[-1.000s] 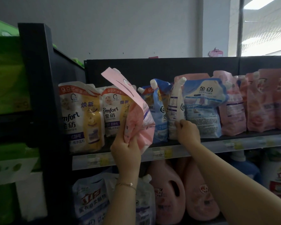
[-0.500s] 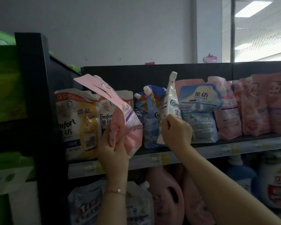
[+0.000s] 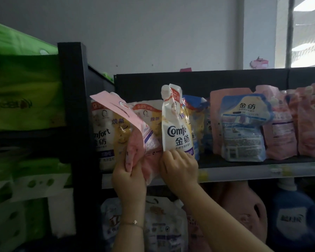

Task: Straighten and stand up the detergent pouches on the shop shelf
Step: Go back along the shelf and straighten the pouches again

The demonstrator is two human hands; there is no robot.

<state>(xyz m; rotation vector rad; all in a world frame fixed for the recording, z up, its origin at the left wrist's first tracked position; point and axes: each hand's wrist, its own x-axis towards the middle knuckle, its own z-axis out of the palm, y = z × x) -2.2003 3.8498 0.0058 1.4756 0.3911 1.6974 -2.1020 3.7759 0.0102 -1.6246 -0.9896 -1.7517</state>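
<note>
Gripping pink pouch (image 3: 149, 142) in left hand (image 3: 129, 177), white pouch (image 3: 176, 130) in right hand (image 3: 180, 170)

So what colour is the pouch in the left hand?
Pink. The head view shows it best: the pouch gripped by the left hand.

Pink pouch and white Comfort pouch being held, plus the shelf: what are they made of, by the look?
Pink pouch: soft plastic film, likely; it creases and folds over in the left hand. White Comfort pouch: glossy printed plastic film, shiny highlights, wrinkles, a moulded spout cap; the right hand pinches its base. Shelf: matt black, stiff panels, probably painted metal.
</note>
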